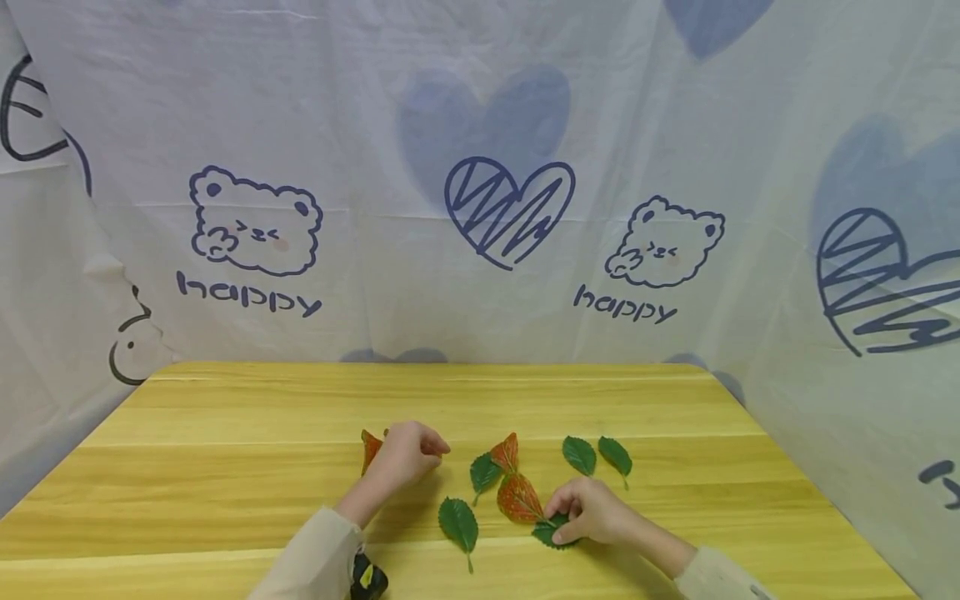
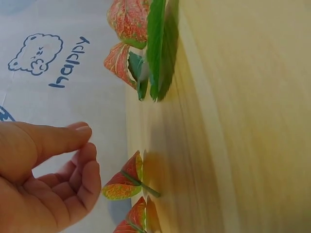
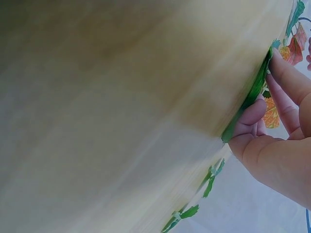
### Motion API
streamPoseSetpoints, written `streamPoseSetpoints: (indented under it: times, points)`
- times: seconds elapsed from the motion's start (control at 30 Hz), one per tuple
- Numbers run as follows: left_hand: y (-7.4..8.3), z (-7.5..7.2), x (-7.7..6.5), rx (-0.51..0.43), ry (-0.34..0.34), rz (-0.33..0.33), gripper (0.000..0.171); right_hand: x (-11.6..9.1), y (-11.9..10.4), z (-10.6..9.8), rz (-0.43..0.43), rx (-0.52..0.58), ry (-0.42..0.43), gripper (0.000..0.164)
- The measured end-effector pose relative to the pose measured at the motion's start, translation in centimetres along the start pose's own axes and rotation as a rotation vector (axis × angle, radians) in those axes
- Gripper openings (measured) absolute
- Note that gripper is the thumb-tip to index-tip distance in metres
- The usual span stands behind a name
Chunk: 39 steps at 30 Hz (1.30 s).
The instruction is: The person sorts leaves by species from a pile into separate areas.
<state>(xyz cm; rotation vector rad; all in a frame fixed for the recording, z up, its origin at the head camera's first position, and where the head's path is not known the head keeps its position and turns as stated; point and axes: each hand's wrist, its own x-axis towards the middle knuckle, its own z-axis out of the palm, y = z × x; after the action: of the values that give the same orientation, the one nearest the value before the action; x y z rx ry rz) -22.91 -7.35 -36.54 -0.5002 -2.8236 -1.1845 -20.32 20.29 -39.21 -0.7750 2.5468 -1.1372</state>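
Observation:
A dark green toothed leaf (image 3: 250, 99) lies low at the tabletop under my right hand (image 1: 596, 510). The thumb and a finger of that hand pinch the leaf by its edges, seen best in the right wrist view. Touching its stem end is a red-orange speckled leaf (image 1: 519, 498). My left hand (image 2: 53, 177) hovers with loosely curled fingers and nothing between them. Nearest to it are two red-and-yellow leaves (image 2: 127, 180), low in the left wrist view; in the head view the hand partly hides them, and one orange leaf (image 1: 370, 450) shows.
Around the hands on the wooden table (image 1: 225, 467) lie a smaller orange leaf (image 1: 506, 452) overlapping a green leaf (image 1: 484, 473), another green leaf (image 1: 458, 522) in front, and two green leaves (image 1: 579, 455) behind the right hand. A printed cloth (image 1: 375, 275) hangs behind the table.

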Motion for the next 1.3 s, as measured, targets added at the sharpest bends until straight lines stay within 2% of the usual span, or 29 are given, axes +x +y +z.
streamPoseSetpoints:
  times: [0.27, 0.43, 0.73, 1.03, 1.3]
  points:
    - [-0.4, 1.1, 0.5, -0.076, -0.05, 0.11, 0.013, -0.1, 0.0, 0.0, -0.003, 0.012, -0.002, 0.017]
    - [-0.9, 1.6, 0.9, -0.104, -0.1, 0.142, 0.015, -0.1, 0.1, 0.0, -0.004, 0.016, -0.002, 0.018]
    - [-1.1, 2.2, 1.5, -0.14, -0.186, 0.141, 0.018, -0.1, 0.1, 0.1, -0.008, 0.033, -0.005, 0.018]
    - [-0.7, 2.9, 2.0, -0.151, -0.273, 0.088, 0.02, -0.1, 0.2, 0.0, -0.014, 0.044, -0.013, 0.017]
    - [-0.9, 3.1, 2.3, -0.15, -0.31, 0.065, 0.017, 0.0, 0.1, -0.5, -0.007, 0.106, -0.037, 0.017]
